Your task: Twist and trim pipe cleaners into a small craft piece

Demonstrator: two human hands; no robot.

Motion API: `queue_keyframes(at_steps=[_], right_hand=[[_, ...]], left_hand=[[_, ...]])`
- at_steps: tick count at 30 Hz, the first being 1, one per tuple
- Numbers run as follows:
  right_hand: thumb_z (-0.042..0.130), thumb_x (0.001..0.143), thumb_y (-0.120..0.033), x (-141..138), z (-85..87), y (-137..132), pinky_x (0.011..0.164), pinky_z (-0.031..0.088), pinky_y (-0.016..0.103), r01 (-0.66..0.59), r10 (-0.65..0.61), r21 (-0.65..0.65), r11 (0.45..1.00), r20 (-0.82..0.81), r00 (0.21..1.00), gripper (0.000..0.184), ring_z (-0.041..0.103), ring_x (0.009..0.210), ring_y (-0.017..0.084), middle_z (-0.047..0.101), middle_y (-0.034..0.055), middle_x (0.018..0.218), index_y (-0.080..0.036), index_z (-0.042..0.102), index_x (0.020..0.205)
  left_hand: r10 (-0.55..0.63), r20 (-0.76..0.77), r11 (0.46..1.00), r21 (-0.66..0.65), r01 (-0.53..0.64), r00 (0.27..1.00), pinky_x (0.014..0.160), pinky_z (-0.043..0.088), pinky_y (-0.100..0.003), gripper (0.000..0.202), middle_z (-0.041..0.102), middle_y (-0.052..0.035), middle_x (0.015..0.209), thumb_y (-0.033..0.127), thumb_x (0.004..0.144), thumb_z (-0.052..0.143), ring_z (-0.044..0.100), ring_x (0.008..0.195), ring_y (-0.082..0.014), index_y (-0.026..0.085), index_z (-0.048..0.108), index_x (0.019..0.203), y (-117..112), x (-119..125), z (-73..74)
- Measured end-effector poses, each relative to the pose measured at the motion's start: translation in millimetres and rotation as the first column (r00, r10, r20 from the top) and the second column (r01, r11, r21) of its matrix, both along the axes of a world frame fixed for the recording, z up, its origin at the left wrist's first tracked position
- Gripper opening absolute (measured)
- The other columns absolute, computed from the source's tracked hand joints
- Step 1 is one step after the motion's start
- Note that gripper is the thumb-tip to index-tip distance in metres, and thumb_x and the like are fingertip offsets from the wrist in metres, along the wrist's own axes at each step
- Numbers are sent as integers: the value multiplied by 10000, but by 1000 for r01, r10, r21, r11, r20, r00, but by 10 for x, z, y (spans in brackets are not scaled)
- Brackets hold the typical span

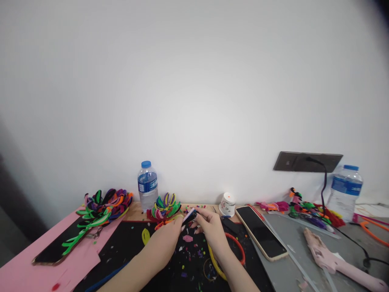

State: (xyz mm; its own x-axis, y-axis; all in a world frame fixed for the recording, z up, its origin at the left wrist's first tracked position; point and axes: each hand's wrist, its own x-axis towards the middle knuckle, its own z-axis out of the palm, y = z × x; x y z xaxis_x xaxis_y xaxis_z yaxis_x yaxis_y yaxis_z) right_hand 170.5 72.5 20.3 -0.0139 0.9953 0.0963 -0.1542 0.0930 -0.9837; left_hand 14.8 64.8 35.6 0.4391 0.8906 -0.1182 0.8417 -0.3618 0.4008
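Note:
Over the black mat (164,280), both hands meet at a small white and dark piece (189,215), too small and covered to name. My left hand (170,239) is closed, its fingertips mostly hidden behind the back of the hand. From the other side, my right hand (211,229) pinches the dark part of the piece between thumb and fingers. Below the hands lie a pink oval bit (187,238) and scattered scraps. A yellow loop (146,236) is beside my left hand. Under my right forearm runs a yellow curved strip (217,265), near a red ring (240,247).
Bundles of coloured pipe cleaners (106,207) lie left on pink paper with a dark phone (57,241). Water bottles (147,186) (345,190) stand by the wall. A paper cup (227,205), a phone (261,231), a pink glue-gun-like tool (328,259) and a black cord (324,186) are right.

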Motion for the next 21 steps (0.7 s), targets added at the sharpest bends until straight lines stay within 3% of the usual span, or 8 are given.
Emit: queue_keyframes(at_steps=[4, 8, 10, 15, 21], right_hand=[[640, 668, -323, 5, -17, 9, 414, 432, 195, -28, 26, -37, 999, -70, 997, 280, 540, 482, 103, 624, 15, 659, -140, 647, 880], [681, 637, -303, 5, -25, 2, 314, 298, 155, -74, 68, -59, 996, -106, 992, 259, 354, 335, 41, 506, -69, 497, -157, 618, 841], [685, 643, -288, 3, -11, -16, 311, 256, 148, -157, 144, -73, 985, -160, 977, 224, 317, 337, 34, 478, -75, 475, -154, 612, 807], [686, 662, -284, -1, 19, -55, 382, 314, 152, -266, 213, -97, 959, -371, 904, 211, 395, 399, 38, 556, -31, 575, -154, 599, 803], [678, 677, -365, -42, -8, -73, 328, 171, 150, -317, 261, -108, 942, -357, 897, 265, 263, 332, 13, 464, -69, 467, -143, 537, 708]], left_hand=[[-31, 91, 997, 75, 24, 995, 840, 398, -360, 390, 578, -99, 1106, 139, 837, 316, 564, 994, -249, 217, 396, 1211, 23, -23, -12], [-54, 159, 996, 76, 42, 986, 892, 369, -361, 370, 563, -101, 1154, 196, 864, 294, 520, 1069, -244, 232, 397, 1218, 0, -29, 37], [-42, 152, 998, 58, 34, 987, 901, 363, -369, 361, 563, -99, 1157, 197, 864, 294, 508, 1087, -247, 228, 413, 1203, -29, -24, 67], [-75, 115, 997, 43, 70, 991, 918, 353, -374, 373, 549, -87, 1187, 154, 839, 314, 492, 1109, -247, 238, 444, 1179, -96, -12, 139], [-134, 33, 988, 78, 131, 990, 951, 332, -362, 454, 523, -114, 1215, 93, 798, 343, 479, 1123, -240, 188, 401, 1238, -91, -15, 136]])
